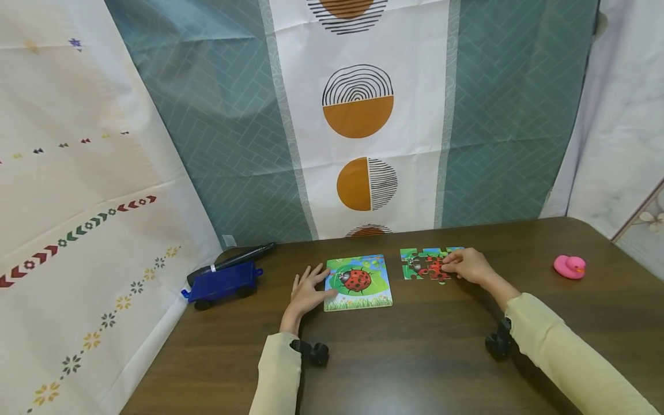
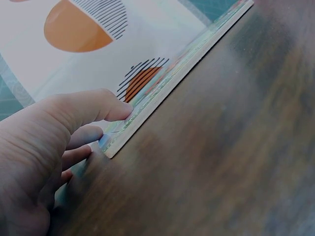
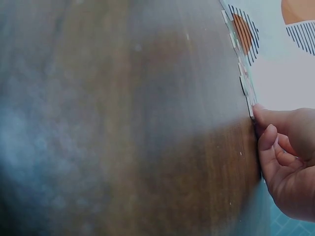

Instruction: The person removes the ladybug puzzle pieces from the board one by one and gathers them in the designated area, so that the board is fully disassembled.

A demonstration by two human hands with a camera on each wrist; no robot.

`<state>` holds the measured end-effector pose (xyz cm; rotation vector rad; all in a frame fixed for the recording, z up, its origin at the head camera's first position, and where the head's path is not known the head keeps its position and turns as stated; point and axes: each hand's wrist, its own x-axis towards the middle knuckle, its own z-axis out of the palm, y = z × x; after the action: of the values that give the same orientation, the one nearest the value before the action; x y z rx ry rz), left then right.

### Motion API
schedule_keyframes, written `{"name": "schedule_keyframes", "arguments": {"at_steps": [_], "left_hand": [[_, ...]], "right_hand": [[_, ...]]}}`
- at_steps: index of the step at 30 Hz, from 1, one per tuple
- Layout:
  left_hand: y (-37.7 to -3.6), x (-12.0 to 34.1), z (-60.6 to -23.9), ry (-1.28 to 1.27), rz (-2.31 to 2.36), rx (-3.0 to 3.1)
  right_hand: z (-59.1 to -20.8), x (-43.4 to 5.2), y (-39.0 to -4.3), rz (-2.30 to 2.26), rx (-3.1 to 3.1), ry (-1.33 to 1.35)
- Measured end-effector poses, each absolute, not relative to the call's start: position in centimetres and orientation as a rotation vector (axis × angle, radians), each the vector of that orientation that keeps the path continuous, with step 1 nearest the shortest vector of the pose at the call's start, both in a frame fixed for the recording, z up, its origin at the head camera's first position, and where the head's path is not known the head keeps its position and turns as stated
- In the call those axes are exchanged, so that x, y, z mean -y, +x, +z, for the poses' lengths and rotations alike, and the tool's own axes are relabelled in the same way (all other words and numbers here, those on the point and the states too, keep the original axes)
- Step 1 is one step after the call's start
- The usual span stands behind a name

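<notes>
A square ladybug picture board [image 1: 363, 288] lies flat on the dark wooden table [image 1: 415, 357]. My left hand [image 1: 307, 291] rests at its left edge with fingers spread and fairly straight. In the left wrist view the fingertips [image 2: 118, 112] touch the board's corner and thin edge [image 2: 167, 83]. To the right lies a partly joined set of ladybug puzzle pieces [image 1: 421, 265]. My right hand [image 1: 467, 265] covers their right end with curled fingers. In the right wrist view its thumb and forefinger [image 3: 266, 132] pinch the edge of a puzzle piece [image 3: 244, 78].
A blue toy wagon [image 1: 223, 283] with a black marker [image 1: 236, 258] on it stands at the table's left edge. A pink rubber duck [image 1: 569, 266] sits at the far right. Patterned cloth hangs behind and to the left.
</notes>
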<state>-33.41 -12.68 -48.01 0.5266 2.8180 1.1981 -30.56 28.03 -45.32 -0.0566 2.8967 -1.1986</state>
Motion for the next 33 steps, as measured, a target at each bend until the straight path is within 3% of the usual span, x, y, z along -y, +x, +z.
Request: {"name": "schedule_keyframes", "arguments": {"at_steps": [33], "left_hand": [[-33.5, 12.6, -47.9, 0.529, 1.212, -2.811]], "right_hand": [[-43.6, -26.7, -29.9, -1.274, -2.866, -0.105]]}}
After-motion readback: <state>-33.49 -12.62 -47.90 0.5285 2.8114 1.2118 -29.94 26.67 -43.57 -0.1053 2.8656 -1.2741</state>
